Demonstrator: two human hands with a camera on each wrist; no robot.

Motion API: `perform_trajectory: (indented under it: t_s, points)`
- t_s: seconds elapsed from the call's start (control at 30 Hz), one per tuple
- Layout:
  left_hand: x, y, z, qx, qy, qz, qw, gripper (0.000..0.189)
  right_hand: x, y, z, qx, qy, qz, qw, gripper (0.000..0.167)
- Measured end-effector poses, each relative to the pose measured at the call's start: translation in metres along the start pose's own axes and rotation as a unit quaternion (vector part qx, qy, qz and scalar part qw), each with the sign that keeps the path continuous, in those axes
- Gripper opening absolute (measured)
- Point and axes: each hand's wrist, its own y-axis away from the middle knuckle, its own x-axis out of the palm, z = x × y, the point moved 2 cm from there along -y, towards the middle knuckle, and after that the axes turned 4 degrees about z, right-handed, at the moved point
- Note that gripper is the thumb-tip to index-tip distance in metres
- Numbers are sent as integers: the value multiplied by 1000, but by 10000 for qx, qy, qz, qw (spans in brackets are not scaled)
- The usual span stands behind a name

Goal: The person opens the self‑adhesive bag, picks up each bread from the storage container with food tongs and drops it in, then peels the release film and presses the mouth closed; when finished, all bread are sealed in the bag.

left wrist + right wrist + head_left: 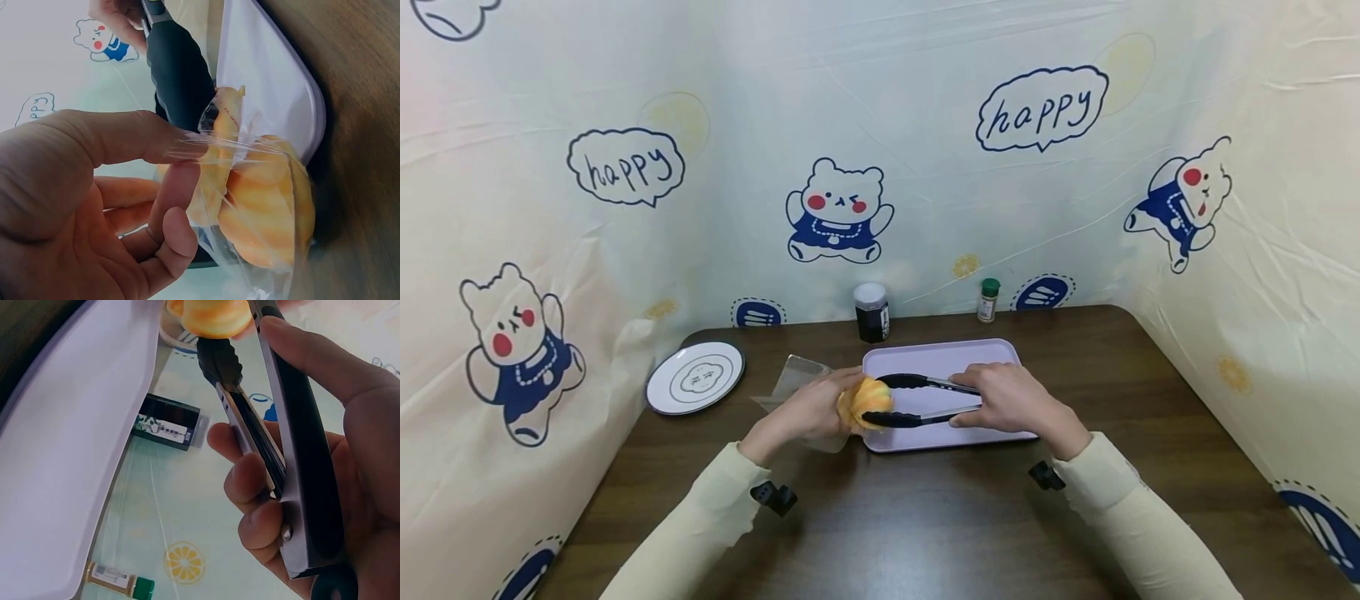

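Observation:
My left hand (812,407) pinches a clear plastic bag (256,147) between thumb and fingers. Inside the crinkled plastic shows a golden, bread-like roll (868,402), at the left end of the lilac tray (940,354). My right hand (1011,402) grips metal tongs (284,406) with black tips. In the head view those tips reach to either side of the roll, one at its far side and one overlapping its near side. Close up in the left wrist view, a black tongs head (178,75) stands right beside the bagged roll.
A see-through plastic piece (797,371) lies behind and under my left hand. A white plate (658,387) with a drawn face stands at the left. Along the back edge are a dark jar (872,321) with a pale lid and a green-capped shaker (987,307).

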Motion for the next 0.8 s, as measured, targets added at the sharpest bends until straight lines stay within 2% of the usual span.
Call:
perform_trajectory:
  t_s: [0.27, 0.43, 0.63, 0.8]
  points:
    - [5, -3, 1, -18, 2, -146, 9999, 90, -3, -1, 12, -148, 511, -178, 9984, 63]
    - [6, -3, -2, 12, -82, -206, 9998, 87, 0, -3, 13, 19, 339, -154, 9993, 62]
    - [7, -3, -5, -91, -104, -84, 9999, 88, 2, -3, 15, 329, 57, -29, 9994, 62]
    - [7, -4, -2, -75, -106, -136, 9998, 89, 4, -3, 15, 301, 160, -67, 9994, 64]
